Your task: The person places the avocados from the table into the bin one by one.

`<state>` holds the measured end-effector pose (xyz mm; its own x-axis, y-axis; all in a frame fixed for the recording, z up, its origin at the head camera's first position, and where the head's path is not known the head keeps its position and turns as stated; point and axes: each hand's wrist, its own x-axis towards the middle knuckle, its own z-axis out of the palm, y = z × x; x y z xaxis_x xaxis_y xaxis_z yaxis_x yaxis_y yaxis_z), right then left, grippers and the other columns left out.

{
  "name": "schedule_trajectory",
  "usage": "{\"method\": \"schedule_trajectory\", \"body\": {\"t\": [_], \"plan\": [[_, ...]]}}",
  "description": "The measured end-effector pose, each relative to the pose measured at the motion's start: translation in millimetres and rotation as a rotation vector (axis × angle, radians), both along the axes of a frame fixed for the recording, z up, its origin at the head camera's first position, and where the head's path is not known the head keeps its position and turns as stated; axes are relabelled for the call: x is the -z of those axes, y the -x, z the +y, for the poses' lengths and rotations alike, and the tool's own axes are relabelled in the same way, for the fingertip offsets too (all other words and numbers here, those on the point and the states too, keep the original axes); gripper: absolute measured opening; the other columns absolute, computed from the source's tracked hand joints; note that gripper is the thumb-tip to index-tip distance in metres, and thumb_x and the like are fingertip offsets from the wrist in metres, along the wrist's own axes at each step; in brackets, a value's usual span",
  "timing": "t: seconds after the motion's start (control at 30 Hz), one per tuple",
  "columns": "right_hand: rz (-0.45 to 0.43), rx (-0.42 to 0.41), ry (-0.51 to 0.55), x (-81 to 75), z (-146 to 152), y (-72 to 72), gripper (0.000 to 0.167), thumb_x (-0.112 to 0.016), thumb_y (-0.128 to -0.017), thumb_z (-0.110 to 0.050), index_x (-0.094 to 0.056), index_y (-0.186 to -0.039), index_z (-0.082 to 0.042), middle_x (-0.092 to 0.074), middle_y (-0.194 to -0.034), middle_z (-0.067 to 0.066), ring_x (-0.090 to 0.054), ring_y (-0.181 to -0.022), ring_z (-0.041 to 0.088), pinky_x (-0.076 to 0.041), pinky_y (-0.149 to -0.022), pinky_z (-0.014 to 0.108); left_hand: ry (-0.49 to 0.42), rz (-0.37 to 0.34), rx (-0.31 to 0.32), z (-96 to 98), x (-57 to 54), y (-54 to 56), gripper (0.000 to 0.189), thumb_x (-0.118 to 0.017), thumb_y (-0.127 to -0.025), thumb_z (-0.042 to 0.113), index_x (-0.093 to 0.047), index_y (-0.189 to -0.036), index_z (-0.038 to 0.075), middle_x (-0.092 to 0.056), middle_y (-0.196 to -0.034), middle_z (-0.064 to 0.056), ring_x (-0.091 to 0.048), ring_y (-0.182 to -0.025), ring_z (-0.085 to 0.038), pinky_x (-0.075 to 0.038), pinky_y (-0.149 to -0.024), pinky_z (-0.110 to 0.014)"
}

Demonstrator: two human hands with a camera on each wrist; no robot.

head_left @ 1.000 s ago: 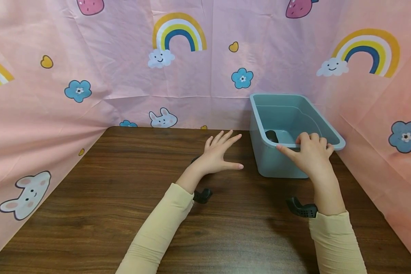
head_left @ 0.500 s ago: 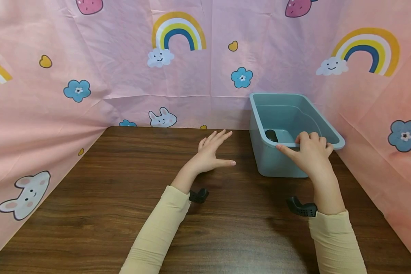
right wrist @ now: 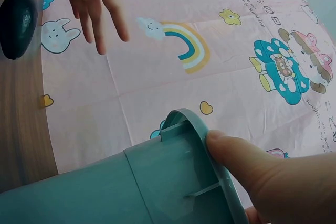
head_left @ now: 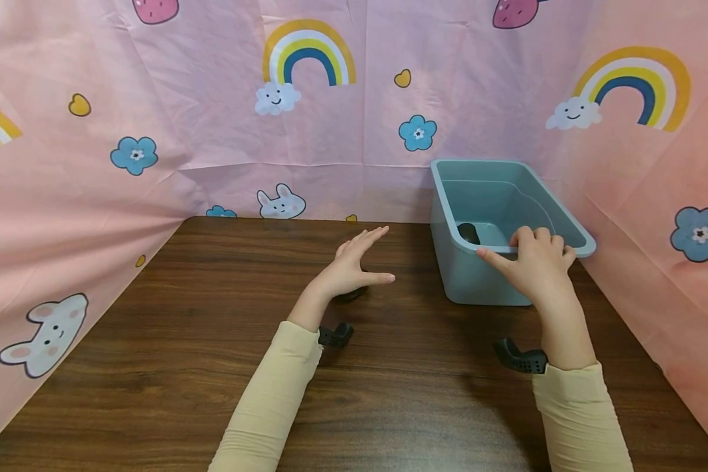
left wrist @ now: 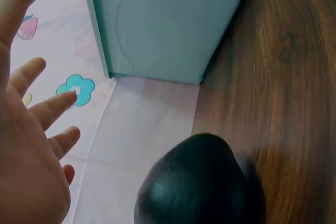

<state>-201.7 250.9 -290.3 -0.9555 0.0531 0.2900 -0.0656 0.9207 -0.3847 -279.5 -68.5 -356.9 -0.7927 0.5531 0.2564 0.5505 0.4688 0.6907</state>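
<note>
My left hand (head_left: 345, 269) hovers over the table with its fingers stretched and the thumb apart, holding nothing. Under and beside it lies a dark, glossy, egg-shaped object (left wrist: 194, 182), mostly hidden by the hand in the head view; its kind is unclear. The right wrist view shows this dark object (right wrist: 18, 24) on the table too. At the right, my right hand (head_left: 537, 265) grips the near rim of a blue-green plastic bin (head_left: 478, 278), thumb outside and fingers curled over the edge. Inside the bin, a second dark rounded object (head_left: 467, 233) lies near the left wall.
The brown wood-grain table (head_left: 171, 367) spreads left and in front. A pink printed cloth (head_left: 342, 137) hangs behind the table and along both sides; the bin stands close to it at the back right. Black wrist mounts (head_left: 522, 359) stick out from both wrists.
My left hand has drifted left, away from the bin, and the dark object beneath it now shows on the hand's thumb side. My right hand and the bin have stayed put.
</note>
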Motion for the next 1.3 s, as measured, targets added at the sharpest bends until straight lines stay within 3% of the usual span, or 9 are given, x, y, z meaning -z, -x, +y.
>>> {"method": "schedule_trajectory", "body": {"t": [0.3,0.53,0.83,0.97,1.13,1.3], "plan": [[0.002,-0.003,-0.003,-1.0,0.1,-0.8,0.077,-0.054,-0.08,-0.073,-0.046,-0.096,0.002,-0.038,-0.098,0.024,-0.03,-0.096,0.048,-0.013,-0.085,0.069,-0.023,-0.109,-0.007,-13.2,2.9,3.7,0.087,-0.075,-0.083,0.04,-0.021,-0.152,0.04,-0.018,-0.156,0.008,-0.006,-0.144,-0.018,-0.008,-0.109,-0.059],[-0.001,-0.001,-0.006,-3.3,-0.7,-1.2,0.075,-0.054,-0.082,-0.071,-0.046,-0.096,0.002,-0.038,-0.098,0.024,-0.03,-0.096,0.048,-0.013,-0.085,0.07,-0.057,-0.166,0.041,-24.0,6.1,6.9,0.086,-0.075,-0.084,0.036,-0.022,-0.151,0.04,-0.018,-0.156,0.01,-0.015,-0.142,-0.017,-0.02,-0.108,-0.054],[0.001,-0.005,-0.005,-2.4,-0.9,-1.2,0.075,-0.055,-0.081,-0.071,-0.046,-0.095,0.002,-0.038,-0.098,0.025,-0.03,-0.097,0.048,-0.013,-0.085,0.07,-0.133,-0.218,0.05,-34.4,15.1,12.3,0.082,-0.075,-0.085,0.027,-0.026,-0.15,0.039,-0.023,-0.154,0.009,-0.012,-0.143,-0.018,-0.015,-0.108,-0.059],[0.002,-0.006,-0.003,-2.0,-0.7,-1.3,0.076,-0.055,-0.081,-0.072,-0.047,-0.095,0.002,-0.038,-0.099,0.025,-0.03,-0.097,0.049,-0.013,-0.085,0.07,-0.174,-0.224,0.063,-36.5,16.5,14.1,0.081,-0.074,-0.086,0.02,-0.026,-0.152,0.029,-0.028,-0.154,0.001,-0.013,-0.143,-0.022,-0.012,-0.109,-0.058],[0.005,-0.007,-0.001,-1.7,-0.4,-1.2,0.076,-0.055,-0.081,-0.072,-0.047,-0.095,0.002,-0.038,-0.098,0.024,-0.03,-0.097,0.049,-0.013,-0.085,0.07,-0.251,-0.264,0.091,-38.3,5.3,4.9,0.078,-0.071,-0.087,0.01,-0.028,-0.152,0.012,-0.032,-0.152,-0.012,-0.018,-0.142,-0.027,-0.012,-0.11,-0.056],[0.005,-0.007,0.002,-1.4,-0.1,-1.1,0.076,-0.055,-0.081,-0.072,-0.046,-0.095,0.002,-0.038,-0.098,0.024,-0.029,-0.097,0.049,-0.012,-0.086,0.07,-0.297,-0.298,0.094,-40.8,5.9,2.4,0.077,-0.072,-0.087,0.011,-0.029,-0.151,0.011,-0.032,-0.151,-0.013,-0.019,-0.142,-0.026,-0.014,-0.109,-0.058]]}}
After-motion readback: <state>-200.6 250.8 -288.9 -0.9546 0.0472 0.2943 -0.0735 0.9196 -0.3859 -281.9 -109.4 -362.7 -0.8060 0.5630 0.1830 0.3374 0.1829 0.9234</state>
